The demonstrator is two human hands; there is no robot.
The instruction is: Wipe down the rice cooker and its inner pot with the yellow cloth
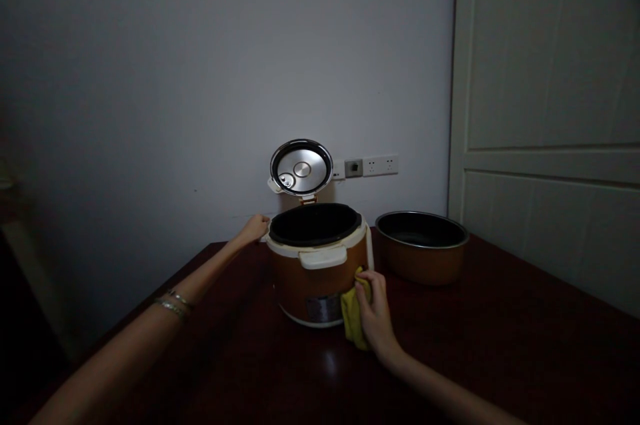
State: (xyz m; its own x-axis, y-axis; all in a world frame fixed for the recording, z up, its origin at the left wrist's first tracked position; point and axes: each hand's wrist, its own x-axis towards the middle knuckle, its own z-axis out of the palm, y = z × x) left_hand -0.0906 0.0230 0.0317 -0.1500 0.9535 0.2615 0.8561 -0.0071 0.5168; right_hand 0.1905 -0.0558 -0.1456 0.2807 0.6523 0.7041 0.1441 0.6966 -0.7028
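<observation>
1. A grey wall point(200, 78) rises beyond the left grip point(258, 228); a pale panelled door point(540, 78) stands well to the right of the right grip point(379, 321). The light is dim.
2. The dark red desk point(520, 328) spreads beneath both grips, faintly glossy.
3. The rice cooker point(295, 278) stands on it between the grips, its lid point(313, 181) raised. The left grip is at the cooker's left edge; I cannot tell whether it closes on anything.
4. The inner pot point(425, 261) stands beyond and to the right of the right grip, so opening and emptying look done.
5. The right grip pinches a yellow cloth point(353, 318) against the cooker's right side; wiping seems under way, but how much remains cannot be told.
6. Wall sockets point(380, 165) sit beyond the right grip.
</observation>
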